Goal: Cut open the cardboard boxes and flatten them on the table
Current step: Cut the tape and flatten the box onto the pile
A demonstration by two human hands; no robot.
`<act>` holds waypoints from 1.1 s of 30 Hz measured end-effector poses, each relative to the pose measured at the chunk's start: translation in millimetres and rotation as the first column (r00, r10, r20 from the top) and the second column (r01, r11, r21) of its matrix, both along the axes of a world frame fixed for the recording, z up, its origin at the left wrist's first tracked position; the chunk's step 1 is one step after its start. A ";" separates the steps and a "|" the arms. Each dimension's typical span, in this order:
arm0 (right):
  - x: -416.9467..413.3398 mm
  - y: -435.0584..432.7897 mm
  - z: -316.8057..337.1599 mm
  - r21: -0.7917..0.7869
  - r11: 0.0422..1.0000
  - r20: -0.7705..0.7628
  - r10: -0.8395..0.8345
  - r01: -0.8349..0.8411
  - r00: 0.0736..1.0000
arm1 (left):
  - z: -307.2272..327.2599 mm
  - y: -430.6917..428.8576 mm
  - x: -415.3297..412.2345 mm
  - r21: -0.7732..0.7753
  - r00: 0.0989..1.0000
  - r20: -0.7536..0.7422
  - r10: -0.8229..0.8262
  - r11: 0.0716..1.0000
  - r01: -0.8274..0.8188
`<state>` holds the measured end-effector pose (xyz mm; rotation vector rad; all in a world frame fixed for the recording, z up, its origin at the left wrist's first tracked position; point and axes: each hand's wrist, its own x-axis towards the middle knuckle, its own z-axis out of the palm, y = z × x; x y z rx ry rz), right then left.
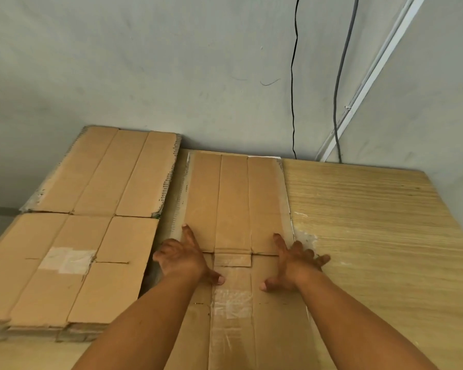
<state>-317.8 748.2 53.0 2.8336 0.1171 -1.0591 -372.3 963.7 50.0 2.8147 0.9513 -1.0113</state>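
Fingers (189,233) spread, both the left hand (183,259) and right hand (294,263) are pressing flat cardboard (233,198) onto the table (372,222).

**Cardboard on the table**

A flattened box (233,198) lies on the table (372,222), reaching back to the wall (171,62). A stack of flattened boxes (72,263) sits just to its left. The left hand (182,259) and right hand (292,265) rest on the flattened box, side by side.

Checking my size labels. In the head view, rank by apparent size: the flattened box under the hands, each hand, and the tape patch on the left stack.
1. flattened box, largest by far.
2. left hand and right hand, alike, so unranked.
3. tape patch on the left stack, smallest.
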 end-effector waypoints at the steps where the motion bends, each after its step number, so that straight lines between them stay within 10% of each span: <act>1: 4.1 -1.3 -0.1 0.033 0.999 0.007 -0.008 0.008 1.000 | 0.9 -0.1 2.0 0.005 1.000 0.000 -0.024 1.000 0.024; 11: 18.1 -3.8 0.1 0.018 0.999 0.076 -0.039 0.037 0.996 | -0.4 1.4 16.0 -0.161 0.983 0.089 0.158 0.977 -0.142; 15: 15.6 -11.0 4.1 0.220 0.967 0.121 -0.156 0.127 0.980 | -1.0 24.5 27.8 -0.534 0.652 0.266 0.709 0.672 -0.513; 19: 15.5 -12.8 12.6 0.678 0.633 0.075 -0.564 0.373 0.822 | 18.0 22.8 31.4 -0.550 0.749 0.299 0.591 0.748 -0.371; 26: 8.2 -10.2 50.2 0.649 0.675 0.137 -0.558 0.351 0.819 | 58.5 11.5 15.9 -0.456 0.755 0.438 0.487 0.845 -0.280; 33: 13.4 25.4 104.3 0.764 0.595 0.165 -0.552 0.247 0.817 | 120.5 67.9 -4.2 -0.571 0.566 0.554 0.611 0.773 -0.276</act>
